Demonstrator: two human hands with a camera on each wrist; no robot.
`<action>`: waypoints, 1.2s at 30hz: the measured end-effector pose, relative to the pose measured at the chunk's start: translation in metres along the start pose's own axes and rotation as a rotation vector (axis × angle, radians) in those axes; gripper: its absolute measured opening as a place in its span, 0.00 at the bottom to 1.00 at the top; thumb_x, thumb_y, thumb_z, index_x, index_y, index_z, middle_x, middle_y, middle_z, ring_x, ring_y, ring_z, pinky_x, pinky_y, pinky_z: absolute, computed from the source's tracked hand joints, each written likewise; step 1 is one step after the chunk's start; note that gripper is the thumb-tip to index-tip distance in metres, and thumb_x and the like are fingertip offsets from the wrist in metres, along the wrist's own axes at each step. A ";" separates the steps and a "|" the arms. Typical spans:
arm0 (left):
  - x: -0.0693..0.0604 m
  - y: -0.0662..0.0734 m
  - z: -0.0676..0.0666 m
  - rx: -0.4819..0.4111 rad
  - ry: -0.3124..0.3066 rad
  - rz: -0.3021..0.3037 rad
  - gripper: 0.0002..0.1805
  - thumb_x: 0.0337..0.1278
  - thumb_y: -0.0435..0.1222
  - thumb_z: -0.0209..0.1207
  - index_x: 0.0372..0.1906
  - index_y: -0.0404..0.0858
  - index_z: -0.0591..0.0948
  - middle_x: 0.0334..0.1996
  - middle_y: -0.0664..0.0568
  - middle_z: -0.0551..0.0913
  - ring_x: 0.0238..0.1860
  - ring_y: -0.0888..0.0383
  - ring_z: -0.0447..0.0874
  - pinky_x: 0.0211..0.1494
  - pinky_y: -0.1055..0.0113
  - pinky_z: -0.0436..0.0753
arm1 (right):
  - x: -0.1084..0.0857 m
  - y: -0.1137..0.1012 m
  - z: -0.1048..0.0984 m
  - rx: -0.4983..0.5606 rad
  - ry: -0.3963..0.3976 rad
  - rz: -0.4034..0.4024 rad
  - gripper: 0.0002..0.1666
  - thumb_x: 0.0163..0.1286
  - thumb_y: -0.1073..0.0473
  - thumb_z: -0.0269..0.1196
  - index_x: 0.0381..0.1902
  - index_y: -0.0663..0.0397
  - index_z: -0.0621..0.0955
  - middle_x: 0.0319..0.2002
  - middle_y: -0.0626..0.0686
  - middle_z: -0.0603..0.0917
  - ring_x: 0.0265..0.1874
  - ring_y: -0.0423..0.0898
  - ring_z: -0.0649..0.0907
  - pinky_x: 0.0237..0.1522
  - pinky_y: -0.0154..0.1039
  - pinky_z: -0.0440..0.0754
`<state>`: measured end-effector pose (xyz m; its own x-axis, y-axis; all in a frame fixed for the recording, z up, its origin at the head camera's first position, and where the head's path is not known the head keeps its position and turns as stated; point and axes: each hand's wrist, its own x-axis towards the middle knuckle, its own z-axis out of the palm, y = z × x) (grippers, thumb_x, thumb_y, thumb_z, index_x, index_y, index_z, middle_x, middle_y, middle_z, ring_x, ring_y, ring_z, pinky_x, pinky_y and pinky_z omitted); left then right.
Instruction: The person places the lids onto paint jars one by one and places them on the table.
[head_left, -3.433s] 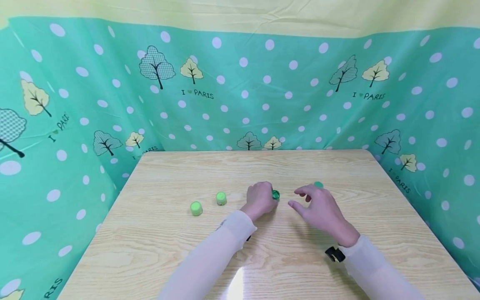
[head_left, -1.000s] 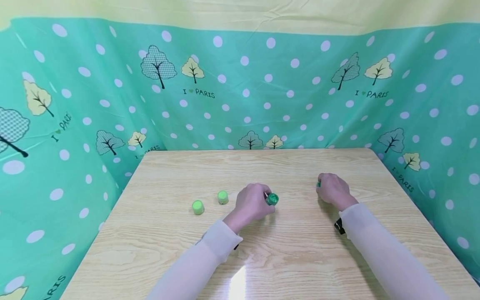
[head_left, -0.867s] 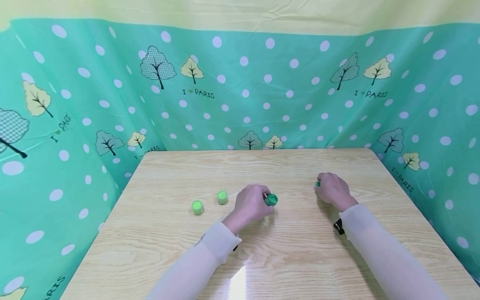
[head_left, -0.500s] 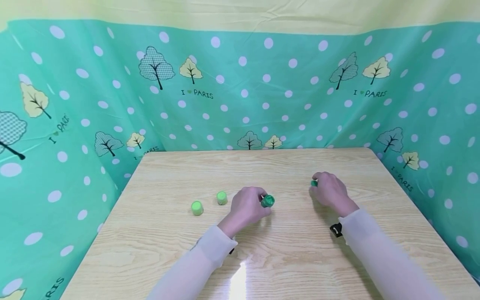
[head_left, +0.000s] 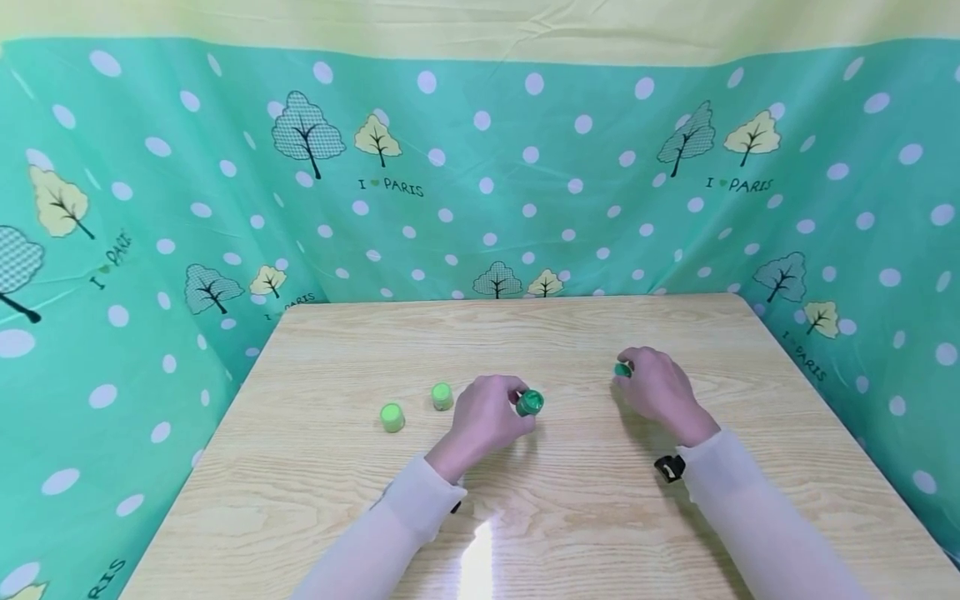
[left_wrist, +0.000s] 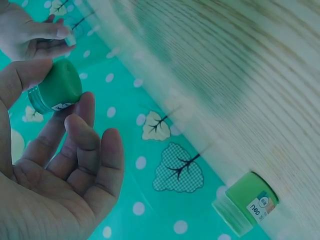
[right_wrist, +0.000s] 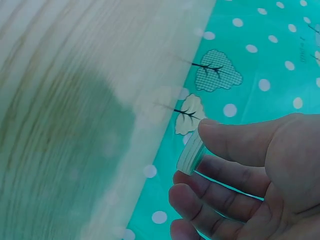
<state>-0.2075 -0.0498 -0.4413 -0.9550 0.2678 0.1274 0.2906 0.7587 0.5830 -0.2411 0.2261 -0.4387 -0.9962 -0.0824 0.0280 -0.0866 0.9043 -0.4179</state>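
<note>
In the head view my left hand (head_left: 487,414) grips a small dark green paint jar (head_left: 529,403) near the middle of the table, its top turned toward the camera. The left wrist view shows this jar (left_wrist: 60,86) held by thumb and fingers, a clear threaded rim at one end and no lid on it. To the right, my right hand (head_left: 660,392) holds a green lid (head_left: 622,369) at its edge. In the right wrist view the ridged side of the lid (right_wrist: 191,154) shows between thumb and fingers, above the tabletop. The hands are apart.
Two light green jars stand left of my left hand, a nearer one (head_left: 392,417) and a farther one (head_left: 442,397). A labelled green jar (left_wrist: 250,204) shows in the left wrist view. Polka-dot cloth (head_left: 510,183) hangs around the wooden table (head_left: 337,517).
My right hand, earlier loose beside the lid on the table, has taken hold of the lid and shifted it left. My left hand has drawn slightly left and nearer with the jar.
</note>
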 end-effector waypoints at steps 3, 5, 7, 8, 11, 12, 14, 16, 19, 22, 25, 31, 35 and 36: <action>-0.002 0.000 -0.001 0.003 0.001 -0.007 0.16 0.44 0.41 0.76 0.43 0.47 0.89 0.33 0.60 0.85 0.34 0.62 0.80 0.35 0.66 0.78 | -0.004 -0.003 -0.001 0.014 0.009 -0.017 0.26 0.72 0.59 0.66 0.64 0.64 0.78 0.51 0.63 0.84 0.45 0.58 0.83 0.41 0.53 0.81; -0.003 0.000 -0.002 0.006 0.001 -0.006 0.16 0.45 0.40 0.76 0.42 0.47 0.90 0.33 0.60 0.85 0.34 0.62 0.79 0.35 0.66 0.78 | -0.007 -0.006 -0.003 0.025 0.015 -0.029 0.26 0.71 0.59 0.67 0.63 0.64 0.79 0.51 0.63 0.84 0.45 0.58 0.83 0.42 0.54 0.81; -0.004 0.000 -0.002 0.010 0.001 0.001 0.15 0.45 0.40 0.76 0.42 0.47 0.90 0.33 0.60 0.85 0.34 0.61 0.79 0.35 0.66 0.78 | -0.009 -0.008 -0.003 0.034 0.018 -0.035 0.26 0.71 0.59 0.67 0.63 0.63 0.79 0.53 0.63 0.84 0.46 0.58 0.83 0.43 0.54 0.81; -0.005 0.000 -0.002 0.012 0.002 0.007 0.15 0.45 0.40 0.76 0.42 0.47 0.90 0.33 0.60 0.85 0.34 0.61 0.79 0.35 0.67 0.78 | -0.011 -0.010 -0.003 0.037 0.020 -0.039 0.26 0.71 0.59 0.67 0.63 0.64 0.79 0.53 0.63 0.84 0.46 0.58 0.83 0.44 0.54 0.81; -0.006 0.000 -0.003 0.020 0.009 0.025 0.14 0.45 0.39 0.76 0.41 0.46 0.90 0.32 0.59 0.85 0.34 0.61 0.79 0.34 0.67 0.77 | -0.014 -0.015 -0.002 0.042 0.029 -0.052 0.25 0.71 0.59 0.67 0.62 0.63 0.80 0.55 0.63 0.83 0.48 0.58 0.82 0.44 0.55 0.81; -0.007 0.000 -0.003 0.023 0.012 0.030 0.14 0.45 0.39 0.76 0.41 0.46 0.90 0.32 0.59 0.85 0.33 0.61 0.79 0.33 0.68 0.77 | -0.015 -0.017 -0.002 0.041 0.032 -0.058 0.25 0.71 0.59 0.68 0.62 0.63 0.80 0.55 0.63 0.83 0.48 0.58 0.82 0.44 0.55 0.81; -0.008 0.000 -0.004 0.031 0.017 0.041 0.14 0.45 0.39 0.76 0.40 0.46 0.90 0.32 0.59 0.85 0.33 0.62 0.80 0.33 0.68 0.77 | -0.018 -0.020 -0.001 0.038 0.040 -0.073 0.24 0.70 0.59 0.68 0.61 0.63 0.80 0.54 0.63 0.83 0.48 0.59 0.83 0.44 0.55 0.81; -0.009 0.000 -0.004 0.038 0.020 0.045 0.13 0.45 0.39 0.77 0.39 0.46 0.89 0.31 0.59 0.85 0.33 0.62 0.79 0.32 0.69 0.77 | -0.020 -0.022 0.000 0.036 0.048 -0.088 0.24 0.70 0.59 0.68 0.60 0.63 0.81 0.54 0.63 0.83 0.47 0.58 0.83 0.44 0.55 0.82; -0.010 0.000 -0.004 0.041 0.024 0.048 0.13 0.44 0.39 0.77 0.39 0.45 0.89 0.31 0.59 0.85 0.32 0.62 0.79 0.31 0.69 0.77 | -0.024 -0.026 0.001 0.037 0.055 -0.105 0.23 0.70 0.59 0.69 0.59 0.63 0.81 0.53 0.62 0.84 0.43 0.56 0.83 0.41 0.53 0.82; -0.012 -0.001 -0.005 0.038 0.029 0.051 0.13 0.44 0.39 0.77 0.39 0.45 0.89 0.31 0.59 0.84 0.32 0.62 0.79 0.30 0.69 0.76 | -0.028 -0.029 0.002 0.039 0.064 -0.116 0.23 0.70 0.59 0.69 0.59 0.63 0.82 0.53 0.62 0.84 0.42 0.54 0.83 0.40 0.52 0.82; -0.013 -0.001 -0.005 0.038 0.034 0.055 0.13 0.44 0.38 0.76 0.39 0.45 0.89 0.31 0.59 0.84 0.32 0.62 0.79 0.30 0.69 0.76 | -0.032 -0.033 0.002 0.041 0.072 -0.130 0.23 0.69 0.59 0.70 0.58 0.63 0.82 0.54 0.63 0.84 0.44 0.56 0.84 0.42 0.53 0.83; -0.016 -0.001 -0.007 0.033 0.038 0.065 0.13 0.44 0.39 0.76 0.39 0.46 0.89 0.31 0.59 0.85 0.31 0.62 0.78 0.28 0.70 0.75 | -0.037 -0.041 0.002 0.054 0.084 -0.167 0.21 0.67 0.59 0.72 0.56 0.61 0.84 0.47 0.57 0.86 0.30 0.47 0.81 0.30 0.44 0.79; -0.018 -0.001 -0.008 0.037 0.038 0.076 0.12 0.44 0.38 0.76 0.38 0.46 0.89 0.31 0.59 0.85 0.30 0.63 0.78 0.28 0.71 0.75 | -0.040 -0.045 0.002 0.070 0.090 -0.189 0.20 0.66 0.59 0.72 0.55 0.60 0.85 0.44 0.55 0.86 0.27 0.44 0.77 0.27 0.39 0.75; -0.019 0.000 -0.008 0.039 0.040 0.080 0.12 0.44 0.38 0.76 0.37 0.46 0.89 0.31 0.59 0.86 0.30 0.63 0.78 0.28 0.71 0.75 | -0.041 -0.046 0.002 0.074 0.093 -0.194 0.20 0.66 0.59 0.72 0.55 0.60 0.85 0.43 0.55 0.85 0.27 0.44 0.78 0.27 0.39 0.75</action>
<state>-0.1904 -0.0600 -0.4371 -0.9302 0.3051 0.2041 0.3670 0.7589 0.5379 -0.1966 0.1868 -0.4223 -0.9577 -0.2102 0.1964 -0.2795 0.8418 -0.4617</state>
